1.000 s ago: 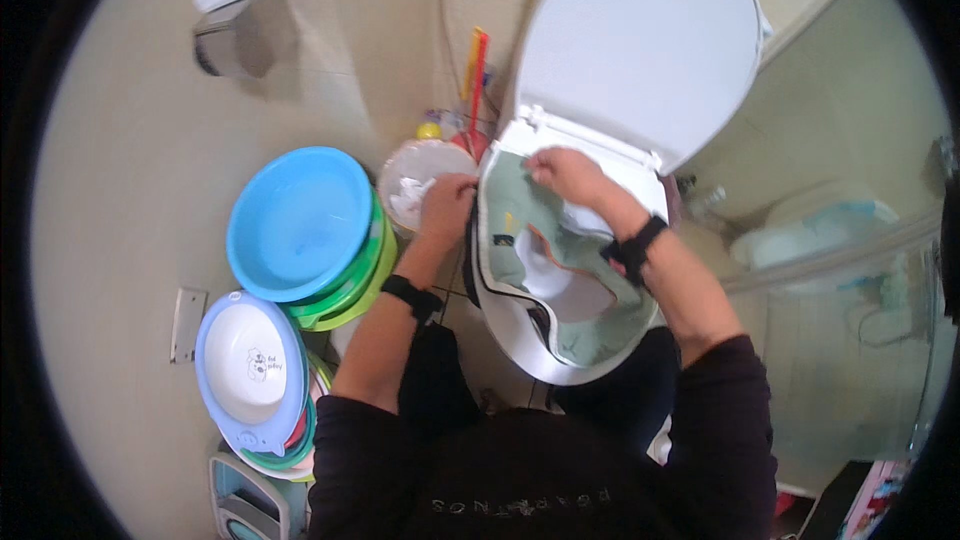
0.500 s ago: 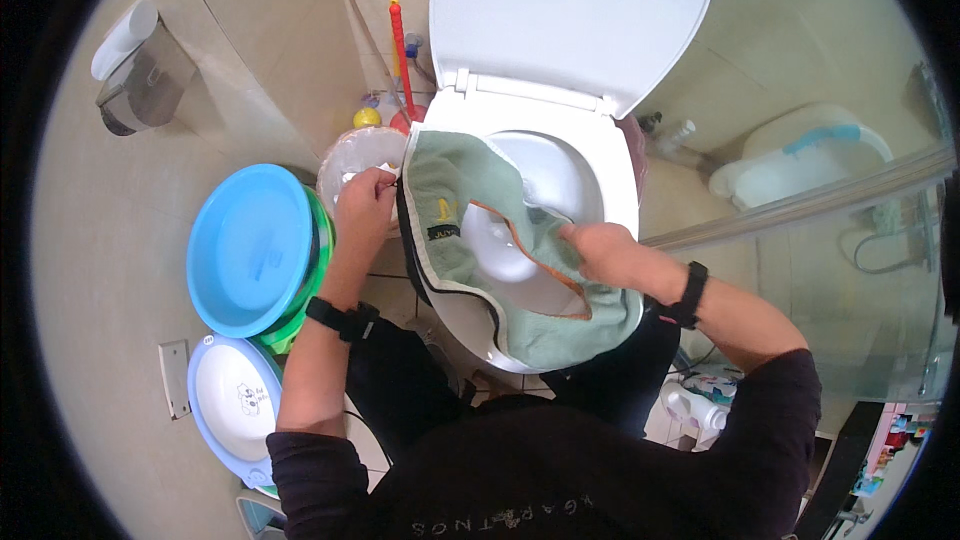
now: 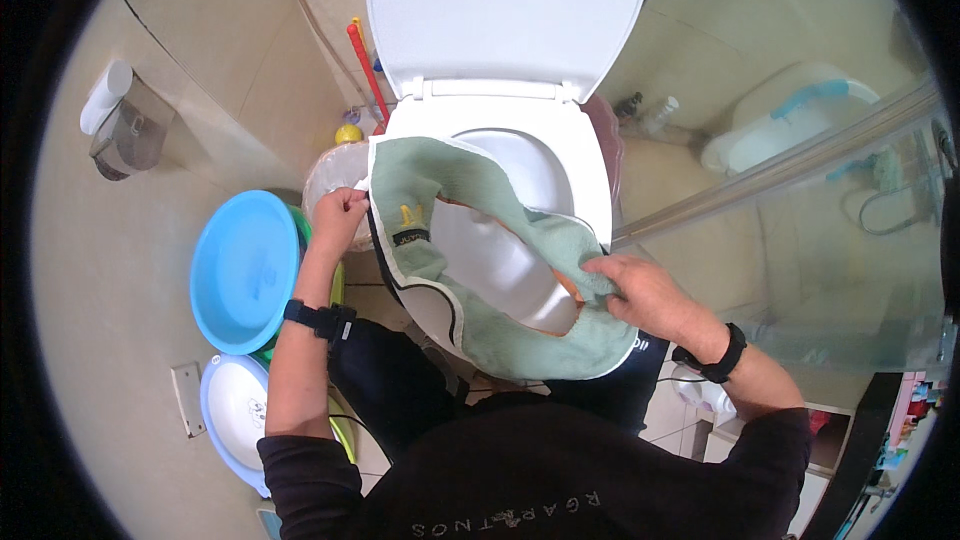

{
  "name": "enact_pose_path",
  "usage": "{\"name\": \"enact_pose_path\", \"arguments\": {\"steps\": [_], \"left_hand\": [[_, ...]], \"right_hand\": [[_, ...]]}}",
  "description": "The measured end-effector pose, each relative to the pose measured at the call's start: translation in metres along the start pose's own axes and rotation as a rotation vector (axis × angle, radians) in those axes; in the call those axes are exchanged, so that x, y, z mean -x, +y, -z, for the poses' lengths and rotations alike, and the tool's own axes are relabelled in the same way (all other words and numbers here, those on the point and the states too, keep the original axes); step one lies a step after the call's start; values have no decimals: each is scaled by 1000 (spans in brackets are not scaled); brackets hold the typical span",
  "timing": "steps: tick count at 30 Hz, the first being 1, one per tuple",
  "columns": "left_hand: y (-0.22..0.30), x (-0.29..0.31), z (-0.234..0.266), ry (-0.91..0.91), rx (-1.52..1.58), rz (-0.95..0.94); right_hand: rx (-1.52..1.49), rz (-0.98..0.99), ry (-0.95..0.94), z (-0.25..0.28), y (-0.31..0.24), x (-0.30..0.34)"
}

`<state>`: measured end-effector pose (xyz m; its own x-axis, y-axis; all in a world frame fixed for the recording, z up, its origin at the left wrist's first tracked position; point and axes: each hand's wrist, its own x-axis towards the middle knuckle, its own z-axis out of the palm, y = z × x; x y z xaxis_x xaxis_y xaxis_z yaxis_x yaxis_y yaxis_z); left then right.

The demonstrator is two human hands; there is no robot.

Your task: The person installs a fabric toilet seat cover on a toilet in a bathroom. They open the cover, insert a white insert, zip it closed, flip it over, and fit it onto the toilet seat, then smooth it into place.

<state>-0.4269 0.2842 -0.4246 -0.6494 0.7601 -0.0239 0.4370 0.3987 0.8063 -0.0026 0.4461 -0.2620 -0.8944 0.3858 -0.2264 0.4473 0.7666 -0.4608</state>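
The left hand [image 3: 338, 220], thumb and forefinger pinched together, grips the white-piped edge of a soft, sage-green fabric toilet seat cover [image 3: 480, 180] at about ten o'clock; the right hand [image 3: 645, 295], thumb and fingers closed on a fold of cloth, grips the same cover near four o'clock; the cover, a ring with an open middle and orange edging inside, lies askew over the front of a white, rounded toilet [image 3: 595, 165], the bowl partly exposed at one o'clock; the raised, white, oval lid [image 3: 505, 15] stands at twelve; a round bin with a pale plastic liner [image 3: 325, 168] sits just beyond the left hand at ten; a round, sky-blue plastic basin [image 3: 245, 270] rests at nine; a lilac-rimmed, white-bottomed basin [image 3: 235, 415] lies at eight.
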Motion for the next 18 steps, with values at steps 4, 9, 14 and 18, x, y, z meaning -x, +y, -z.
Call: {"name": "enact_pose_path", "arguments": {"steps": [4,9,14,18], "left_hand": [[-2,3,3,-75,76,150],[7,23,7,-269,537,450],[6,47,10,-119,834,638],[-2,43,2,-61,751,605]], "right_hand": [[-107,-67,41,-9,13,11],[-226,-70,75,-20,31,14],[-388,-36,38,-19,35,7],[-505,-119,-28,-10,18,13]]}}
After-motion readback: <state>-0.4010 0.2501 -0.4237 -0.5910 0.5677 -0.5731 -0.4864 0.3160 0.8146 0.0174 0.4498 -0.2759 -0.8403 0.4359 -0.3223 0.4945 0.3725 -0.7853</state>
